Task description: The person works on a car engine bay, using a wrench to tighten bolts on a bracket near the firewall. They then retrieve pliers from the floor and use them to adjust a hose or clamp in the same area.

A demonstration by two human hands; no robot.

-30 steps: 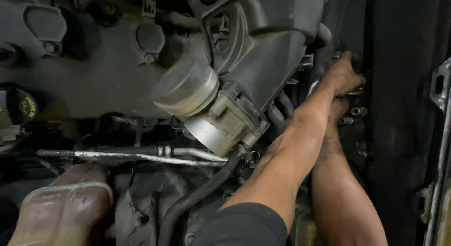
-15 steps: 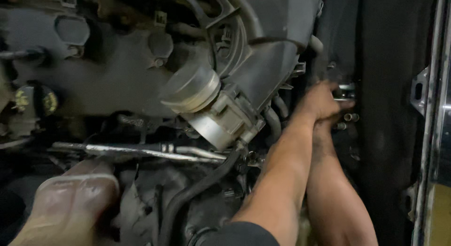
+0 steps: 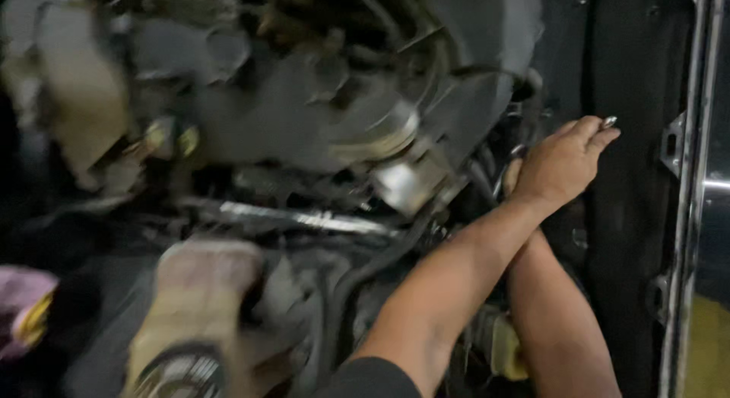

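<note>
Hands deep in an engine bay
Left hand [image 3: 561,164] pinches a small metal part [image 3: 609,122] in its fingers; right hand [image 3: 512,176] mostly hidden, its grip unclear.

The left hand [image 3: 559,166] lies over the right forearm at the right side of the blurred engine bay, pinching a small shiny metal piece [image 3: 608,122] at its fingertips. The right hand is hidden beneath it. A silver pipe [image 3: 304,218] runs across the middle.
</note>
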